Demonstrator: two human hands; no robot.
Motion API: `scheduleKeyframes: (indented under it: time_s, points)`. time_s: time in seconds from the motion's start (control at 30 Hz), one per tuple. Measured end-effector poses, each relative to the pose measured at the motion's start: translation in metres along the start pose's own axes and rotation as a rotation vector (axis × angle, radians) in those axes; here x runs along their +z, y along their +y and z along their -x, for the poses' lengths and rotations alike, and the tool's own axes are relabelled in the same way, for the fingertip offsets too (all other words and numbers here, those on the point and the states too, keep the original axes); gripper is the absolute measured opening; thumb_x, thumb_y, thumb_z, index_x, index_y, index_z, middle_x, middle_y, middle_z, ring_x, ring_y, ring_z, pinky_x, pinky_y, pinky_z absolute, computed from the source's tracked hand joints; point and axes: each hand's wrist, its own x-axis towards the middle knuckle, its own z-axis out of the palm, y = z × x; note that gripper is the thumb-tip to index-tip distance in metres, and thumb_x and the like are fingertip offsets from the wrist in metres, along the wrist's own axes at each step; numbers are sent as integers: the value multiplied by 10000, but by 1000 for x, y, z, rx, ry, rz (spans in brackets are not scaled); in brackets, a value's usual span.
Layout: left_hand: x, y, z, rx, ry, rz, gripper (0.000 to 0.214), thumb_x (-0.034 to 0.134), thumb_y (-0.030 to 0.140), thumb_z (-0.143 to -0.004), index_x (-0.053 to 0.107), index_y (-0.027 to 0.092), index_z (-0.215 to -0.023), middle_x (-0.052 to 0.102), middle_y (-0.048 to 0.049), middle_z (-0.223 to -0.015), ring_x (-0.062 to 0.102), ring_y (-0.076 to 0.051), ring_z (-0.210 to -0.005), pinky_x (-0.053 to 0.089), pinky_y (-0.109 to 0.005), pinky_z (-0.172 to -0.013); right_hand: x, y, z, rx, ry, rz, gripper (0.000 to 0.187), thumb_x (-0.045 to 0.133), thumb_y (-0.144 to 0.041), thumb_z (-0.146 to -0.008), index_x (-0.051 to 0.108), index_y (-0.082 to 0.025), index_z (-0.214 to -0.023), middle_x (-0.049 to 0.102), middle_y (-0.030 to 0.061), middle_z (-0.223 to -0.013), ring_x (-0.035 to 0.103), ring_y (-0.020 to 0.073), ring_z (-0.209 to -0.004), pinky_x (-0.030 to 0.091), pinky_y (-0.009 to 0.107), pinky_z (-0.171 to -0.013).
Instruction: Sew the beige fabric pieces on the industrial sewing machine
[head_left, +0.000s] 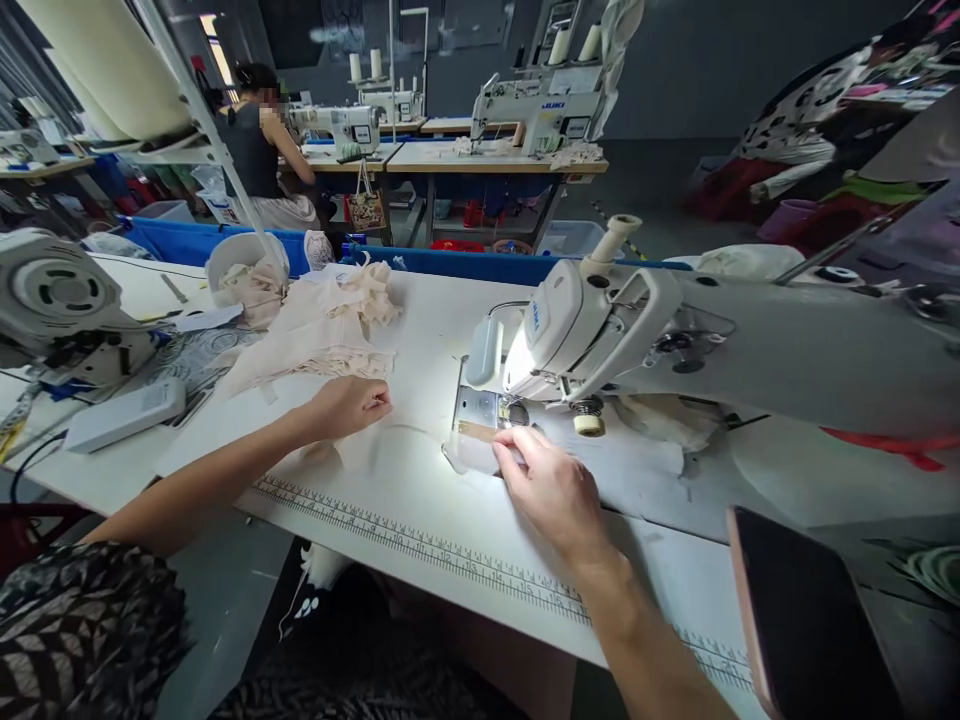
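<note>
I sit at a white sewing machine (592, 330) on a white table (420, 500). My right hand (551, 485) rests just in front of the needle plate (480, 415), fingers pressed down on a small pale fabric piece (469, 455) under the machine's lamp. My left hand (349, 405) lies to the left with fingers curled, resting on pale fabric (390, 440) spread on the table. A stack of cream fabric pieces (322, 330) lies just beyond my left hand.
A measuring tape (420, 545) is fixed along the table's front edge. A white bucket of scraps (244, 265) and another machine (60, 300) stand at the left. A dark phone (810, 620) lies at the right. Another person (262, 150) sits at a machine behind.
</note>
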Motion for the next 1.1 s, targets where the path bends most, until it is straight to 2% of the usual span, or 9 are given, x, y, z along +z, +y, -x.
scheduleKeyframes:
  time_s: [0.17,0.37,0.5,0.63,0.7,0.77,0.9,1.0,1.1]
  points:
    - [-14,-23,-21,55,199,-317,189,557,292,-944,706,178,-968,742,-100,-1014,666,-270,-981,475,-305,-735,5,-1,1,-110,41,247,308,421,-329,-1029,687,-248,-896,721,82,-886,629,195,-631,410,328,-561]
    - [-12,-35,-69,19,245,-427,165,564,153,-906,726,164,-878,740,-132,-1053,640,-304,-1125,519,-385,-909,-2,2,3,-109,43,130,291,422,-318,-1028,704,-250,-1001,716,88,-933,677,219,-748,506,340,-651]
    - [-16,-44,-75,-13,462,-108,175,538,174,-903,676,162,-797,753,-115,-968,685,-263,-1019,531,-348,-897,-11,8,5,-95,43,47,284,439,-290,-1022,714,-245,-1077,746,89,-1008,717,244,-902,567,370,-780]
    - [-53,-55,-56,-46,708,392,174,537,312,-936,606,177,-850,688,-35,-712,656,-165,-672,496,-240,-653,-21,19,10,-80,108,109,294,458,-276,-1012,738,-237,-1095,781,102,-1078,743,260,-911,588,393,-782]
    - [-73,-49,-37,-42,634,447,224,567,379,-925,607,178,-836,617,0,-605,565,-128,-533,423,-213,-553,-26,22,13,-110,110,124,292,468,-258,-1006,748,-235,-1086,795,93,-1076,757,253,-911,598,375,-777]
    - [-81,-31,-17,-1,360,363,241,620,398,-887,651,172,-810,614,3,-592,536,-116,-520,384,-208,-532,-30,20,14,-155,93,91,297,467,-223,-1001,756,-235,-1069,807,70,-1044,768,236,-918,611,351,-790]
    - [-50,14,6,128,-191,290,269,570,408,-921,695,184,-840,680,2,-661,516,-105,-523,365,-218,-542,-33,12,16,-262,22,-6,377,425,-108,-973,764,-235,-1081,812,37,-1061,770,209,-1000,625,330,-896]
    - [-15,26,-4,130,-261,278,264,502,347,-943,659,175,-817,693,-8,-691,529,-113,-557,372,-229,-578,-32,10,18,-331,-31,13,419,438,-64,-942,772,-242,-1122,811,36,-1106,765,208,-1037,629,347,-921]
    - [-2,15,-21,51,-193,202,233,496,291,-927,644,172,-792,668,-4,-653,567,-139,-609,383,-238,-617,-29,8,20,-375,-93,93,437,465,-80,-945,753,-260,-1220,797,53,-1183,753,225,-1075,623,399,-944]
